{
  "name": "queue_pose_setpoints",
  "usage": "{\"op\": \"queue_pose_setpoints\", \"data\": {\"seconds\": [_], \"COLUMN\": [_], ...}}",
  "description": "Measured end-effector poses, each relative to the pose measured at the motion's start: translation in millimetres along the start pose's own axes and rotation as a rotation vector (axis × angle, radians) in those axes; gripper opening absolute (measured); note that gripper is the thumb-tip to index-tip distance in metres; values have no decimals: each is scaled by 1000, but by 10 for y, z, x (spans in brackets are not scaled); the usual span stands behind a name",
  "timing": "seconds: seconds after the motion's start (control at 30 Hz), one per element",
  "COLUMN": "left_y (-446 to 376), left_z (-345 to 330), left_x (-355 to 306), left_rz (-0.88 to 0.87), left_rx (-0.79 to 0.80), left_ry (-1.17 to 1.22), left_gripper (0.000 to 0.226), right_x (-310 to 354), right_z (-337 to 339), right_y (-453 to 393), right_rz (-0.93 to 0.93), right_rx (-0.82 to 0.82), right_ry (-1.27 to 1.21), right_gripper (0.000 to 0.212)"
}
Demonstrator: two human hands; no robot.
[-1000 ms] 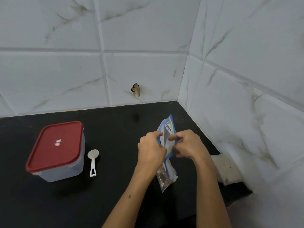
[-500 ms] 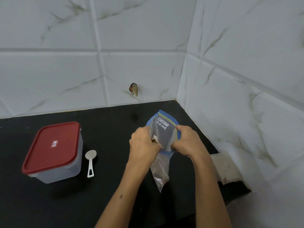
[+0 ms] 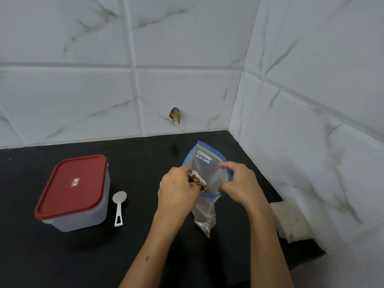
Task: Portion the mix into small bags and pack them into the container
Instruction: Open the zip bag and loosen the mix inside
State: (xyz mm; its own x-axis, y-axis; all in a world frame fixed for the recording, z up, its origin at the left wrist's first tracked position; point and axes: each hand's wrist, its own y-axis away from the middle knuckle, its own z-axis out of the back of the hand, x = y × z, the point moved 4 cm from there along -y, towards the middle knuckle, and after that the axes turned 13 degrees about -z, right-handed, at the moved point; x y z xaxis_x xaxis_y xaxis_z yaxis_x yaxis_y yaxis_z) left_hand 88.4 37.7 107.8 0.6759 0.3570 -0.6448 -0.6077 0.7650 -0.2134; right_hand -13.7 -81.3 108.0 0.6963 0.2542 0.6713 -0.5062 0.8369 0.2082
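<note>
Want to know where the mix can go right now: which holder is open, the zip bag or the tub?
The clear blue-rimmed zip bag: both hands hold its mouth apart, with mix at the opening. The tub has its red lid on.

Head camera looks down, near, at counter [image 3: 62, 256] corner.

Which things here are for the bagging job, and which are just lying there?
For the job: zip bag, mix, left hand, right hand, red-lidded container, white scoop.
Just lying about: pale block, small thing on the wall tile.
</note>
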Motion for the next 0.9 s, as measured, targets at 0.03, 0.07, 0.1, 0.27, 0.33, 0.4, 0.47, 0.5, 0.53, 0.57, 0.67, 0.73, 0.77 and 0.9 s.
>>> {"op": "queue_pose_setpoints", "data": {"seconds": [0.03,0.07,0.1,0.27,0.33,0.4,0.47,0.5,0.53,0.57,0.67,0.73,0.77,0.9], "left_y": [0,-4,-15,-147,-266,-440,-625,-707,-776,-840,-976,-1018,-1030,-1054], "left_z": [16,30,34,63,61,31,-14,-33,-44,-53,-96,-121,-132,-187], "left_x": [2,0,5,69,79,105,140,155,164,178,247,293,307,339], "left_rz": [2,6,11,67,92,135,187,201,199,185,160,163,162,158], "left_rx": [2,-4,-9,-72,-82,-78,-56,-43,-35,-36,-40,-50,-54,-46], "left_ry": [7,20,33,75,106,146,197,215,219,215,270,324,344,437], "left_gripper": [31,27,21,14,26,38,48,49,44,33,21,18,16,19], "right_x": [-10,-8,1,162,253,345,432,469,496,519,538,531,530,539], "right_z": [-3,4,19,128,139,100,39,12,-9,-19,-37,-41,-45,-90], "right_y": [-22,-50,-75,-279,-428,-561,-659,-695,-732,-761,-830,-850,-853,-859], "right_rz": [-2,-1,0,-25,-31,-14,19,42,61,75,83,81,82,112], "right_rx": [-24,-61,-99,-218,-192,-89,-11,4,4,-4,-34,-34,-26,8], "right_ry": [4,10,10,-49,-64,-84,-51,-36,-35,-39,-22,-29,-34,-38], "right_gripper": [52,44,39,51,59,54,39,31,24,19,14,14,15,18]}}
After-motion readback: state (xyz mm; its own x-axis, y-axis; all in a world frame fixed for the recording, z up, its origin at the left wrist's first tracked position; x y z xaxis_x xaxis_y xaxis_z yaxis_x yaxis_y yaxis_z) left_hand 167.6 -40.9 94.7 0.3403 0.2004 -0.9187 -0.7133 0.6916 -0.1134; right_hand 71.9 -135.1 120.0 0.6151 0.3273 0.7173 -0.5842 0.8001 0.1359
